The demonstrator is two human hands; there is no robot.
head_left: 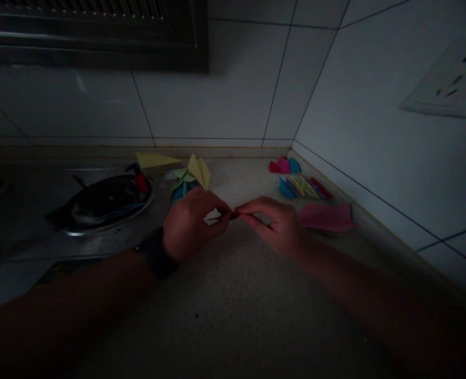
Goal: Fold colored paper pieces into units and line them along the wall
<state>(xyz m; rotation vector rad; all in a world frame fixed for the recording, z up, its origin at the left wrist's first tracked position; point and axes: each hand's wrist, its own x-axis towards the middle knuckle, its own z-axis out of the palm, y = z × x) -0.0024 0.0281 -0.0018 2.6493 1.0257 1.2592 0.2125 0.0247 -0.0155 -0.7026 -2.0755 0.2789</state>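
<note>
Above the countertop [233, 295], my left hand [193, 218] and my right hand [278, 223] meet fingertip to fingertip. Both are closed in a pinch on a small dark reddish folded piece of paper [235, 215]. Most of that piece is hidden by the fingers, and its exact shape is too dark to make out. Right of my right hand lies a stack of pink paper [329, 217]. Behind it sit several small folded paper pieces in blue, yellow and red [304, 187]. A dark watch [157, 255] is on my left wrist.
Yellow folded paper planes [200, 171] and green paper [182, 179] lie behind my left hand. A dark round pan or lid [110, 202] rests on the stove at left. Red, pink and blue folded pieces [284, 166] stand near the tiled corner. A range hood [98, 37] hangs above.
</note>
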